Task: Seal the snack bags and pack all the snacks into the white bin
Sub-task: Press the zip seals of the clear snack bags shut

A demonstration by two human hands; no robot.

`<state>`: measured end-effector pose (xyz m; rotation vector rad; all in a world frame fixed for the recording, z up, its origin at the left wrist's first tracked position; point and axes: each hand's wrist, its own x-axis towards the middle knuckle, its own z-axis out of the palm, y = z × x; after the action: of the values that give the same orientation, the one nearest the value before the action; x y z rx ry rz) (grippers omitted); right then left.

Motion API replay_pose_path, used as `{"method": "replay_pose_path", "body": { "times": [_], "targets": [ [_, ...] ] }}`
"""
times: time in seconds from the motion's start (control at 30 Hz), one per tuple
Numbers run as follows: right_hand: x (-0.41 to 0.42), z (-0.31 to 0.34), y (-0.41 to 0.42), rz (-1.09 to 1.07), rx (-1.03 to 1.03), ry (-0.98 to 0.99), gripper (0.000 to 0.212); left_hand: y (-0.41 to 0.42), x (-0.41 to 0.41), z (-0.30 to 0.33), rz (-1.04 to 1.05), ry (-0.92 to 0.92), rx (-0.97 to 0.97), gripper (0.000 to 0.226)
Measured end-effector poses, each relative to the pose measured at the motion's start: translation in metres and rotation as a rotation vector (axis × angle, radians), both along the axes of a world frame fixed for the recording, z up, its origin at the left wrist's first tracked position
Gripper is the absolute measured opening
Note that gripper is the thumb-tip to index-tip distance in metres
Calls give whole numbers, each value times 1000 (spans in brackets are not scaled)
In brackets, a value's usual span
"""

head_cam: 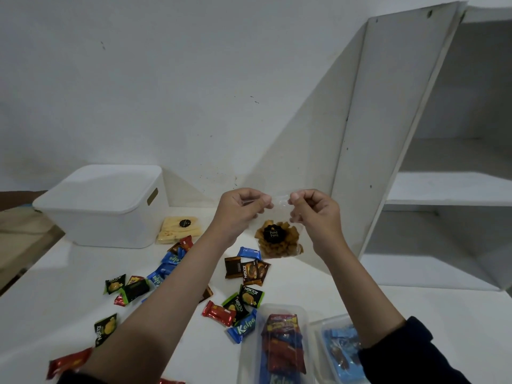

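Observation:
I hold up a clear snack bag of brown fried pieces with a black round label, above the white table. My left hand pinches the bag's top edge on the left, and my right hand pinches it on the right. The white bin stands at the back left with a lid on it. A second clear bag of pale yellow chips lies beside the bin. Several small wrapped snacks lie scattered over the table.
Two clear plastic boxes stand at the front: one with red and blue wrappers, one with light blue wrappers. A white shelf unit rises at the right. A brown surface borders the table's left edge.

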<state>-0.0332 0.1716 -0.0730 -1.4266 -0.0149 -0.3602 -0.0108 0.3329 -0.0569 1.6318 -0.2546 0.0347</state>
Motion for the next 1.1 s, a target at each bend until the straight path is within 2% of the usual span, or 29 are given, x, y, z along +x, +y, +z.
{"method": "replay_pose_path", "body": {
  "times": [0.33,0.57,0.63,0.73,0.87,1.1],
  "targets": [
    [-1,5,14,91,-130,-37,18,11,-2,0,7,-52,-17,13],
    [-5,8,19,27,-140,-140,20,13,-2,5,9,-40,-14,5],
    [-5,8,15,33,-154,-141,19,15,-2,11,-35,-29,31,3],
    [-7,7,9,50,-194,-124,13,16,-4,20,-105,-67,125,12],
    [-10,9,6,53,-222,-129,11,12,-4,28,-113,-115,267,15],
    [-10,11,3,40,-240,-182,13,7,-5,28,-94,-128,278,6]
  ]
}}
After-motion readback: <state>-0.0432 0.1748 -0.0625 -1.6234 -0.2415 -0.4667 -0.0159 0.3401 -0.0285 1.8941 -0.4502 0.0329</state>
